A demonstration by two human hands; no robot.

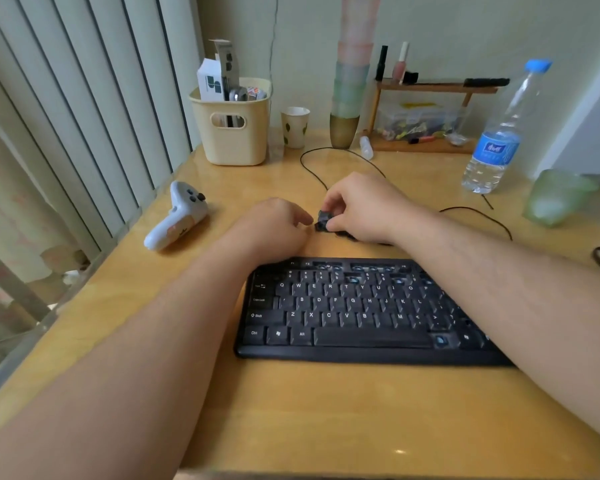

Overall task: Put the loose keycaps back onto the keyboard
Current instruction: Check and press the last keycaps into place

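Two bare forearms reach over the glossy yellow wooden desk (326, 410), which has open room along its near edge. At far left lies a white game controller (177, 216), and behind it stands a cream plastic basket (234, 133) of cartons. The left hand (274, 223) rests knuckles up, fingers curled under; whether it holds anything cannot be told. Just right, the right hand (364, 207) pinches a black keycap (323, 220) between thumb and fingertips, above more loose keycaps (349, 235) half hidden beneath it. Nearer lies the black keyboard (354, 313), printed QWERTY, Shift, Ctrl, Alt, with several bare blue-centred sockets. At far right stands a clear blue-labelled water bottle (499, 133).
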